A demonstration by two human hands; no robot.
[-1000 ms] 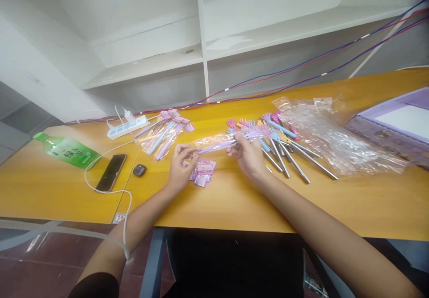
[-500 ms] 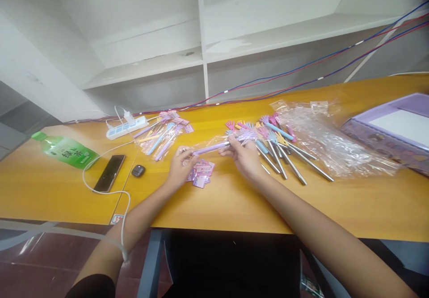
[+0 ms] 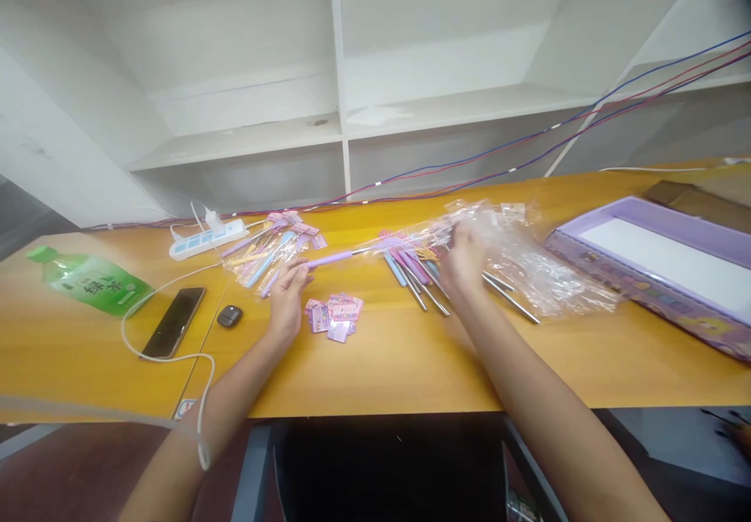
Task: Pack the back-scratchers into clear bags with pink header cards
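My left hand [image 3: 287,299] is closed around the purple handle of a back scratcher [image 3: 329,260]. The scratcher points right, its purple hand-shaped head over the pile, with a clear plastic sleeve [image 3: 419,238] around and beyond that end. Somewhat blurred, my right hand [image 3: 466,260] is closed, apparently pinching the far end of the sleeve; its fingertips are partly hidden. Beneath lie several loose back scratchers [image 3: 411,268] with coloured heads and metal rods. Small printed cards [image 3: 340,315] are stacked in front of my left hand.
Bagged back scratchers [image 3: 270,252] lie left of centre near a power strip [image 3: 208,239]. A green bottle [image 3: 94,279], phone [image 3: 174,322], dark earbud case [image 3: 229,316] and white cable are at left. Clear plastic bags [image 3: 563,275] and a purple box [image 3: 657,271] occupy the right.
My right hand has moved right, away from my left hand, drawing the plastic sleeve out lengthwise. My left hand still holds the purple handle. The view has shifted slightly to the right.
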